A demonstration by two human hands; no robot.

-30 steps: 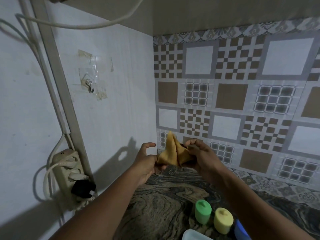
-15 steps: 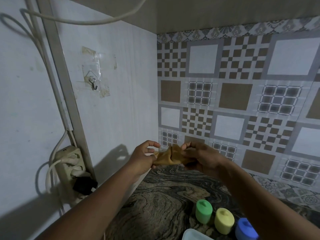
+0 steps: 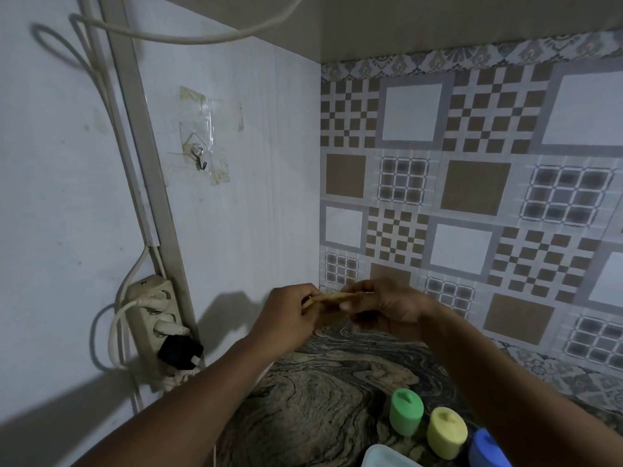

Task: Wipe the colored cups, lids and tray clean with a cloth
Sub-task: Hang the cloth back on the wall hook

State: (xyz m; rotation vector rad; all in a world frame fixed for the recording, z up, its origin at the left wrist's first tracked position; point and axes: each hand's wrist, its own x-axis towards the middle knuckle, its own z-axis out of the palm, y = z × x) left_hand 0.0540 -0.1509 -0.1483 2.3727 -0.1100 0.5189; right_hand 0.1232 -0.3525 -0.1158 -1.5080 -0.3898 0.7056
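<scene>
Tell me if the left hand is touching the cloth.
Touching. The head view shows the left hand pinching one end of the cloth, with its fingers curled over the edge and no gap between them.

Bare desk lay open between the forearms. The left hand and right hand, pinching a cloth, filled the back corner. At right, a green cup, yellow cup and blue cup stood in a close row, with a white tray beside them. A power strip projected from the left wall.
</scene>
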